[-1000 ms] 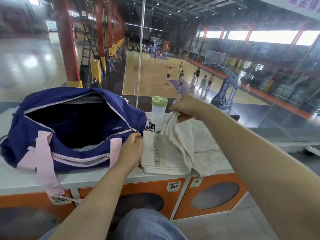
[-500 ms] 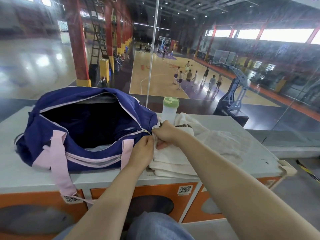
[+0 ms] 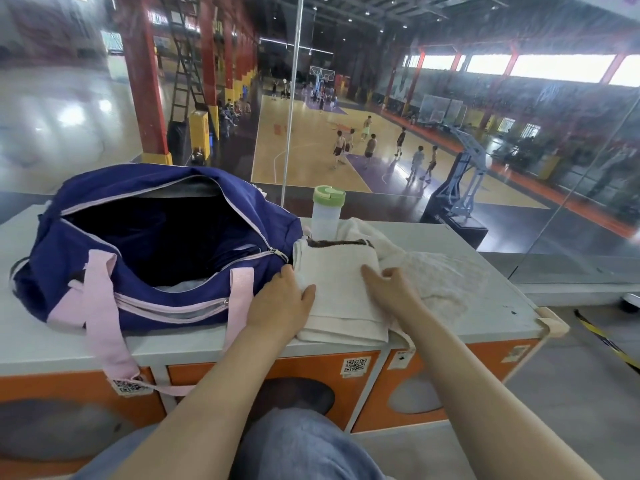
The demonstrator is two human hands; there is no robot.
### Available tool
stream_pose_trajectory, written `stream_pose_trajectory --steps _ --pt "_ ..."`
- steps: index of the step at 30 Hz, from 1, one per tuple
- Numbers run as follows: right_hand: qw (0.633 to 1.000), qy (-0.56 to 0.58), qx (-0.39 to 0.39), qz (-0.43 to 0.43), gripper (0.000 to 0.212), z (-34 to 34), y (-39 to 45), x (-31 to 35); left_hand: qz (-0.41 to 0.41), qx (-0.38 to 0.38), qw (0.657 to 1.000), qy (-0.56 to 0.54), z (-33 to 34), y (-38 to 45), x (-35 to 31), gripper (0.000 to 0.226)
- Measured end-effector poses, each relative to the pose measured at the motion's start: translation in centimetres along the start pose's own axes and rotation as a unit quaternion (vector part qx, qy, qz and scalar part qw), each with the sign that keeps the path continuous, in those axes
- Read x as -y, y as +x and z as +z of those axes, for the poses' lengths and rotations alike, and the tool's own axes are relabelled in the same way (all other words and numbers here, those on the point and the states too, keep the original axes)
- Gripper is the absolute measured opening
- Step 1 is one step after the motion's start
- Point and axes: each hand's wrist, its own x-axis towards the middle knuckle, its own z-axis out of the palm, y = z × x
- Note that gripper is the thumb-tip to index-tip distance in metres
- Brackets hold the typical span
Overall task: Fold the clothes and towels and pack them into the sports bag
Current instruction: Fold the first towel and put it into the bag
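Daylight came from high windows [image 3: 554, 67] at right; glare washed the glass [image 3: 62, 109], edges bowed, and distant players [image 3: 370, 147] looked perhaps slightly soft.

The dark interior of the open navy fabric sports bag with pink straps [image 3: 145, 258] hides its contents. The folded white towel [image 3: 341, 292] conceals the base of the green-lidded translucent plastic bottle [image 3: 327, 216]. Distant players blur.

White counter top [image 3: 485, 306] over orange locker fronts [image 3: 429, 386], glass pane [image 3: 519, 168] beyond counter, basketball court [image 3: 311, 161] below, red columns [image 3: 145, 81] at court's left, bright windows [image 3: 554, 67] on far right wall.
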Motion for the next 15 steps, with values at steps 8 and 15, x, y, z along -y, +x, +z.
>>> stream_pose_trajectory --steps 8,15 --pt "0.968 0.211 0.138 -0.002 0.042 -0.9 -0.6 0.8 -0.031 0.043 0.993 -0.108 -0.1 -0.5 0.7 0.054" --pt "0.949 0.246 0.184 -0.062 0.036 -2.4 -2.5 3.8 -0.068 0.113 0.950 -0.282 -1.3 -0.9 0.2 0.049"
